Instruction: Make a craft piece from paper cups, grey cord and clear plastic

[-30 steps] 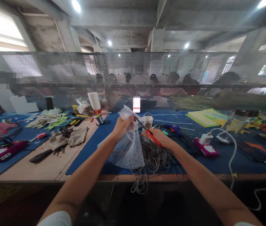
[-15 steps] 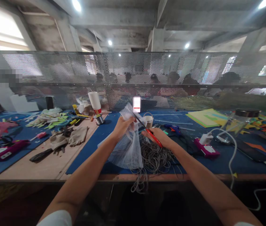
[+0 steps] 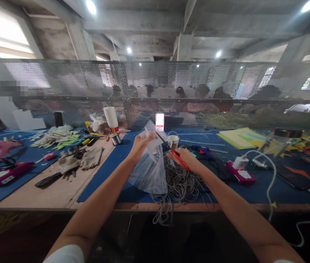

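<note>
A sheer white pleated mesh fabric (image 3: 150, 175) hangs fanned out from my left hand (image 3: 141, 144), whose fingers are closed on its gathered upper part. My right hand (image 3: 183, 157) grips the red handles of a pair of scissors (image 3: 177, 157). Their dark blades point up and left and lie at the edge of the gathered fabric; I cannot tell whether they are parted. Beneath my right hand, a tangled heap of grey cord (image 3: 183, 182) rests on the blue mat (image 3: 102, 179), with loops drooping over the table's front edge.
Behind my right hand stands a small white bucket (image 3: 173, 138), with a blue glue gun (image 3: 201, 149) beside it. Stacked paper cups (image 3: 111, 118) and work gloves (image 3: 91, 158) are on the left. A purple power strip (image 3: 241, 174), coloured sheets (image 3: 239, 138) and a jar (image 3: 276, 146) occupy the right.
My left hand has shifted slightly, and the fabric's fan has drawn in at its left side. The scissors stay nearly in place. A blurred dark shape has appeared at the far right edge.
</note>
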`<state>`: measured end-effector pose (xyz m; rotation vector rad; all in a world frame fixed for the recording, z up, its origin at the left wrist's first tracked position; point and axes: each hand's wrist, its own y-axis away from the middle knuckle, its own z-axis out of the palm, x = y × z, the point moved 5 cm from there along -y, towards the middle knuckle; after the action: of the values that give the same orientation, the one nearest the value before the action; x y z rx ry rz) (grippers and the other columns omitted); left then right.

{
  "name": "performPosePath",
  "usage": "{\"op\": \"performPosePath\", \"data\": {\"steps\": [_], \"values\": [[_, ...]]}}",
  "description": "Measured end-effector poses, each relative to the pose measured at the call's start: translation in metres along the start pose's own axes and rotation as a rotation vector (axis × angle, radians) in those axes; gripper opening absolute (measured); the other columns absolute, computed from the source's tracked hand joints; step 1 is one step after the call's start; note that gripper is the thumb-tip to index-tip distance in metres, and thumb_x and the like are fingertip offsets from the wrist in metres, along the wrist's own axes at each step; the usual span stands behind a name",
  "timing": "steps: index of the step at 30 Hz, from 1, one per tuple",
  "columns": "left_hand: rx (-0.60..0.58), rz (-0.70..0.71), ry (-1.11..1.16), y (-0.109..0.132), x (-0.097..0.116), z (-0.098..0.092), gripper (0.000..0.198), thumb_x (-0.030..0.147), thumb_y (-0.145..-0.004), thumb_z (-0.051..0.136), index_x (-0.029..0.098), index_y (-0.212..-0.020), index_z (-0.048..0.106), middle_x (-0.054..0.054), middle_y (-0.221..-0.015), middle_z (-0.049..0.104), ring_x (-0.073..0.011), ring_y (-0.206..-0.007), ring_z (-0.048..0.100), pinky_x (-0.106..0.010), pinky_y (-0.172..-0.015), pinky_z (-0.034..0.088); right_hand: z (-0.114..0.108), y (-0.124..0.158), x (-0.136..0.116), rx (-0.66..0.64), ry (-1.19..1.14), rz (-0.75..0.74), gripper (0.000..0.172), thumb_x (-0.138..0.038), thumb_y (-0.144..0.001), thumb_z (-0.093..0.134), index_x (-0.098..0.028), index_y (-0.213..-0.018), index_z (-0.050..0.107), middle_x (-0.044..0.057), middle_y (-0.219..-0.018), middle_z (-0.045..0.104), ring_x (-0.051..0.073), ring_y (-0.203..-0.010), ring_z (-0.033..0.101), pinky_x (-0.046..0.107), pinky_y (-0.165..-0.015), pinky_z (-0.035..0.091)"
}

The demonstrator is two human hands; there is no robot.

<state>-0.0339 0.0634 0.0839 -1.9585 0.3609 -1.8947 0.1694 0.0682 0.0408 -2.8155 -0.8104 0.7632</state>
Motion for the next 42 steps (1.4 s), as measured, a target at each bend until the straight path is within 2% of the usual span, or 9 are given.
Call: {"op": "performPosePath", "data": {"steps": [2, 6, 12, 17, 23, 31, 42], "values": [[0.046, 0.027, 0.014, 0.0, 0.001, -0.003, 0.022, 0.038, -0.078, 0.074, 0.016, -0.083, 0.074, -0.005, -0.085, 0.074, -0.0174, -0.081, 0.064, -0.027, -0.074, 0.048, -0.001, 0.001, -0.001, -0.013, 0.003, 0.013, 0.054, -0.064, -0.097, 0.049, -0.02, -0.068, 0.058, 0.005, -0.066, 0.063, 0.017, -0.064, 0.057, 0.026, -0.062, 0.035], [0.097, 0.031, -0.004, -0.001, -0.001, -0.006, 0.023, 0.039, -0.077, 0.073, 0.017, -0.074, 0.07, -0.004, -0.077, 0.071, -0.017, -0.074, 0.061, -0.027, -0.068, 0.045, -0.002, 0.002, -0.004, -0.033, 0.006, 0.027, 0.054, -0.065, -0.097, 0.049, -0.02, -0.07, 0.06, 0.005, -0.069, 0.065, 0.018, -0.067, 0.06, 0.026, -0.063, 0.036], [0.028, 0.048, -0.025, -0.002, -0.003, -0.004, 0.022, 0.037, -0.079, 0.073, 0.017, -0.07, 0.068, -0.002, -0.068, 0.064, -0.0137, -0.065, 0.055, -0.026, -0.065, 0.042, 0.004, 0.0, 0.002, -0.041, 0.021, 0.031, 0.056, -0.071, -0.095, 0.048, -0.02, -0.075, 0.063, 0.007, -0.075, 0.069, 0.02, -0.072, 0.063, 0.026, -0.064, 0.036], [-0.008, 0.038, -0.039, -0.001, -0.003, -0.002, 0.018, 0.034, -0.078, 0.074, 0.016, -0.074, 0.07, 0.001, -0.06, 0.059, -0.0119, -0.059, 0.051, -0.025, -0.06, 0.038, 0.009, -0.002, 0.008, -0.035, 0.028, 0.03, 0.057, -0.074, -0.094, 0.046, -0.021, -0.079, 0.062, 0.007, -0.078, 0.07, 0.021, -0.074, 0.065, 0.027, -0.065, 0.037], [0.026, 0.073, -0.077, -0.002, 0.001, -0.002, 0.019, 0.035, -0.076, 0.075, 0.016, -0.075, 0.071, 0.001, -0.059, 0.058, -0.0114, -0.058, 0.05, -0.024, -0.058, 0.037, 0.012, -0.003, 0.012, -0.036, 0.063, 0.021, 0.059, -0.075, -0.095, 0.042, -0.021, -0.08, 0.061, 0.008, -0.079, 0.071, 0.023, -0.076, 0.066, 0.028, -0.065, 0.036], [0.071, 0.053, -0.061, -0.001, 0.002, -0.003, 0.022, 0.036, -0.075, 0.077, 0.015, -0.075, 0.072, 0.001, -0.057, 0.057, -0.0105, -0.054, 0.048, -0.024, -0.054, 0.035, 0.01, -0.002, 0.009, -0.059, 0.039, 0.015, 0.06, -0.074, -0.096, 0.04, -0.021, -0.082, 0.061, 0.008, -0.08, 0.071, 0.022, -0.077, 0.067, 0.027, -0.067, 0.038], [0.059, 0.037, -0.085, -0.001, 0.001, -0.004, 0.026, 0.039, -0.074, 0.078, 0.014, -0.078, 0.073, 0.002, -0.057, 0.056, -0.0093, -0.052, 0.046, -0.022, -0.05, 0.034, 0.009, -0.001, 0.005, -0.072, 0.012, -0.002, 0.057, -0.072, -0.097, 0.04, -0.021, -0.083, 0.061, 0.008, -0.084, 0.072, 0.023, -0.081, 0.068, 0.027, -0.069, 0.04]]}}
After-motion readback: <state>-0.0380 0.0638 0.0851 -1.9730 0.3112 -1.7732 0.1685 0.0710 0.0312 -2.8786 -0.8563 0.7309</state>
